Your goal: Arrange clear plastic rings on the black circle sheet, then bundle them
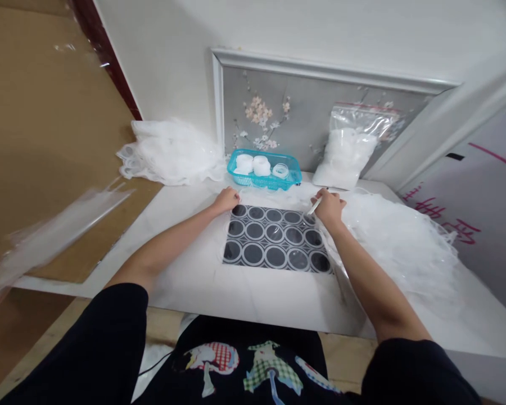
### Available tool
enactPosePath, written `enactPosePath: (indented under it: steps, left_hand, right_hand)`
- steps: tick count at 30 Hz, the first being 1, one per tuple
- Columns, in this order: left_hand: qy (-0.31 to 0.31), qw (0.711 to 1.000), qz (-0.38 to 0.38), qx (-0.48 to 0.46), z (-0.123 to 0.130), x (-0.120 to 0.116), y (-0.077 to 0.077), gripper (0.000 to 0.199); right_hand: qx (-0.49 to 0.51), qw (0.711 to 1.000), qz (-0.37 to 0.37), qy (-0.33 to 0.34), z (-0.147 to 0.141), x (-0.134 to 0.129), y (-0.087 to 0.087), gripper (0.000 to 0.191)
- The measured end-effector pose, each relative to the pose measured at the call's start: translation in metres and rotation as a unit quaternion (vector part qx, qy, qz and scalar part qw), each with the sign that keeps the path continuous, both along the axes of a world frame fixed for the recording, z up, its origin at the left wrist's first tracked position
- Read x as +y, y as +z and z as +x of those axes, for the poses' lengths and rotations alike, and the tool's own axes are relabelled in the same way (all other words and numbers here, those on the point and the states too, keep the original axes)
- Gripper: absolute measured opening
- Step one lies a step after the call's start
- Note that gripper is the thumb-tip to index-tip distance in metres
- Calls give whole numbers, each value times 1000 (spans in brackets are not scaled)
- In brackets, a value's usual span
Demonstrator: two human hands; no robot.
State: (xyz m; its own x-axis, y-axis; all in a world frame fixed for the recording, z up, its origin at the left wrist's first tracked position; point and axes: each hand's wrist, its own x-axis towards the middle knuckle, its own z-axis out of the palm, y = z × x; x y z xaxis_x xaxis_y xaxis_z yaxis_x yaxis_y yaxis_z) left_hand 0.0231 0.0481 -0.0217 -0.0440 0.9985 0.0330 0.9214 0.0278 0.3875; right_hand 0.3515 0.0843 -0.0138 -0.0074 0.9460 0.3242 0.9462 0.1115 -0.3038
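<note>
My left hand [226, 199] is closed in a pinch at the left end of a strip of sheer white lace trim [274, 195], which stretches across the table between my hands. My right hand [329, 208] is closed around a slim white tool [315, 206]; its exact kind is too small to tell. The trim's other end runs to my right hand, beside a big heap of white lace [400, 242]. Below both hands lies a dark mat [275, 236] patterned with ovals.
A blue basket [265, 183] with white rolls stands against the wall. Right of it leans a clear zip bag [346, 152] of white material. More white lace [172, 152] is piled at the left, near clear plastic bags [63, 236] on cardboard [46, 129].
</note>
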Motion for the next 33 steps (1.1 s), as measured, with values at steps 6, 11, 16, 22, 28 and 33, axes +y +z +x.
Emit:
enactPosePath:
  steps: [6,11,16,22,28,33]
  left_hand:
    - [-3,998,65,17,-10,-33,5,28]
    - [-117,987,76,76,-3,-90,4,31]
    - [-160,971,95,152,3,-119,-3,34]
    - [-189,955,101,208,4,-119,-6,35]
    - [-193,949,102,227,6,-121,-7,37]
    - [-196,946,102,237,6,-121,-7,40]
  right_hand:
    - [200,970,106,92,-22,-15,13,39]
    - [378,870,-147,282,-98,-40,3,72]
    - [347,863,-196,310,-155,-46,-19,58]
    - [285,873,-209,336,-164,-45,-23,54]
    - [237,895,-195,323,-164,-52,-25,46]
    - [194,910,-180,319,-167,-53,-23,40]
